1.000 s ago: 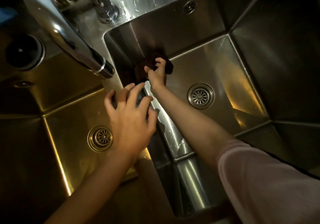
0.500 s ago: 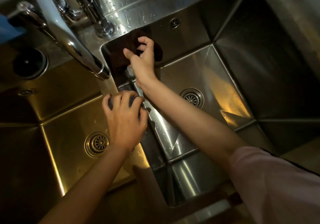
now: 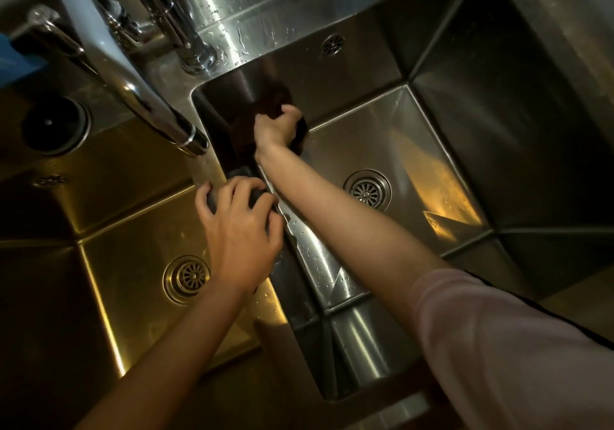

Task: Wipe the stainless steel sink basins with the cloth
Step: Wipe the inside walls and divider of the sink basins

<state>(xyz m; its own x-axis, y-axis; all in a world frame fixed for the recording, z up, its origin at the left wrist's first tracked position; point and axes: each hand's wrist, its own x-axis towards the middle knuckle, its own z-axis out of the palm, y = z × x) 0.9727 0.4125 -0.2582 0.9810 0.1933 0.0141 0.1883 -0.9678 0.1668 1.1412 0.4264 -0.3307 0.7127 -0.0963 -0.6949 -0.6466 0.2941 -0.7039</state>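
A double stainless steel sink fills the view: a right basin (image 3: 415,150) and a left basin (image 3: 126,263), split by a wet divider (image 3: 319,263). My right hand (image 3: 275,127) grips a dark cloth (image 3: 275,100) and holds it against the back left corner of the right basin. My left hand (image 3: 239,227) rests on the divider with its fingers curled over the edge; something dark lies under the fingertips, and I cannot tell what it is.
A chrome faucet spout (image 3: 139,97) reaches over the divider from the back left, its base (image 3: 196,50) behind the basins. Each basin has a round drain: right drain (image 3: 367,190), left drain (image 3: 187,278). A blue object (image 3: 16,57) sits at the far left.
My right hand dropped from high on the back wall toward the basin corner and curled tight around the cloth. My left hand stayed on the divider.
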